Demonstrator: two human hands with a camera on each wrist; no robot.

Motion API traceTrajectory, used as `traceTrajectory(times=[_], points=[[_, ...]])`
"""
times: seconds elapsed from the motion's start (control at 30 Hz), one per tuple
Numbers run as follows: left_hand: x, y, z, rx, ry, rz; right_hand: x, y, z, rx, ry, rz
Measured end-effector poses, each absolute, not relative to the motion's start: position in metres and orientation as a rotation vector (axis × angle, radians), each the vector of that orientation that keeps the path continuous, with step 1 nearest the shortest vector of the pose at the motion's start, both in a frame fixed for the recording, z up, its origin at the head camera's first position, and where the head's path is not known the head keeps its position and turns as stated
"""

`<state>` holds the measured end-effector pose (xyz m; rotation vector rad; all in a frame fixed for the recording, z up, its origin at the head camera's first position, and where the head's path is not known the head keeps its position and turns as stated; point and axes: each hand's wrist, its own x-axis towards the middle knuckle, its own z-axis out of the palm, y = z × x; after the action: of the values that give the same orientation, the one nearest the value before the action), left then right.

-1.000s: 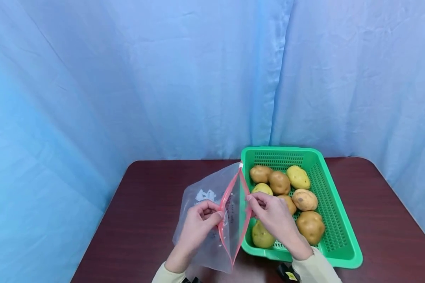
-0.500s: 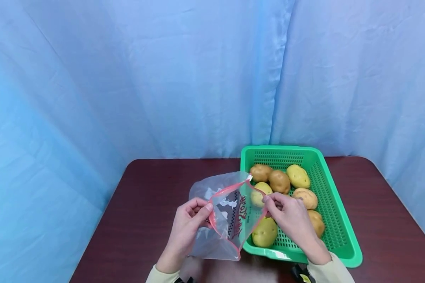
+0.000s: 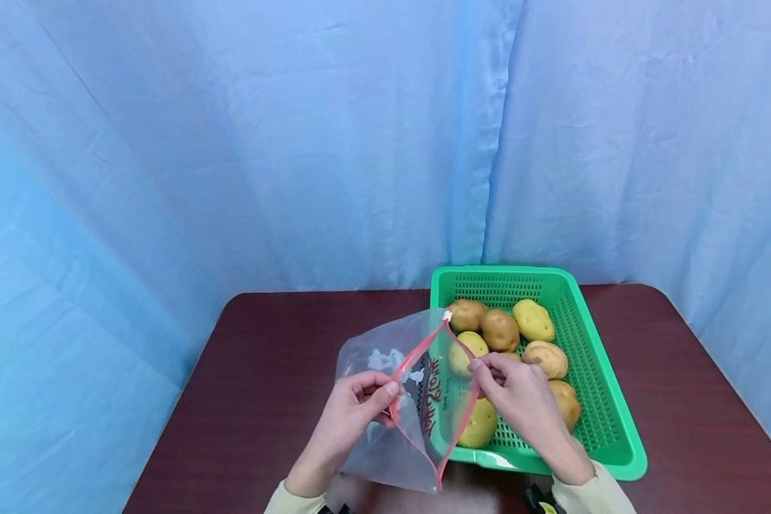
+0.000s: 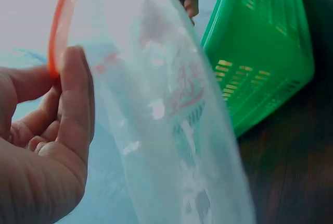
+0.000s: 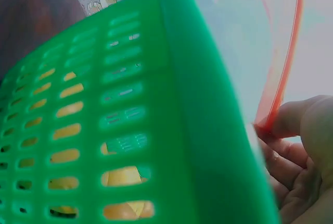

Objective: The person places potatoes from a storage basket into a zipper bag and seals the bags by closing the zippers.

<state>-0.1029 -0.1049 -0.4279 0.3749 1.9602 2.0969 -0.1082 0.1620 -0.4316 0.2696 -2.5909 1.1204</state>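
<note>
A clear zip bag (image 3: 385,457) with a red-pink zip edge and printed red lettering hangs between both hands, its mouth spread apart. My left hand (image 3: 353,407) pinches the left side of the zip edge between thumb and fingers; the left wrist view shows that pinch on the orange-red strip (image 4: 61,21). On the other side, my right hand (image 3: 520,396) pinches the right zip edge over the basket's near left part. A white slider (image 3: 447,315) sits at the far end of the zip. Through the bag show yellow potatoes (image 3: 478,422) lying behind it.
A green plastic basket (image 3: 607,400) with slotted walls stands on the right of the dark reddish-brown table (image 3: 270,357). It holds several brown and yellow potatoes (image 3: 533,320). Light blue curtains (image 3: 334,143) hang behind and to the left of the table.
The bag's mouth has been pulled wider and turned more toward the camera. My right hand has moved right, farther over the basket, still pinching the edge; the left hand keeps its grip.
</note>
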Motion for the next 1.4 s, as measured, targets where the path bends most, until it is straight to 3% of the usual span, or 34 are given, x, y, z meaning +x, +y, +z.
traceTrajectory(times=[0.33, 0.57, 1.4], points=[[-0.104, -0.085, -0.431, 0.452, 1.986, 2.156, -0.107, 0.155, -0.429, 0.261, -2.706, 1.125], [-0.103, -0.077, -0.433, 0.368, 1.971, 2.200, -0.100, 0.160, -0.426, 0.246, -2.719, 1.244], [-0.100, -0.079, -0.430, 0.299, 2.022, 2.214, -0.084, 0.240, -0.415, 0.421, -2.651, 0.850]])
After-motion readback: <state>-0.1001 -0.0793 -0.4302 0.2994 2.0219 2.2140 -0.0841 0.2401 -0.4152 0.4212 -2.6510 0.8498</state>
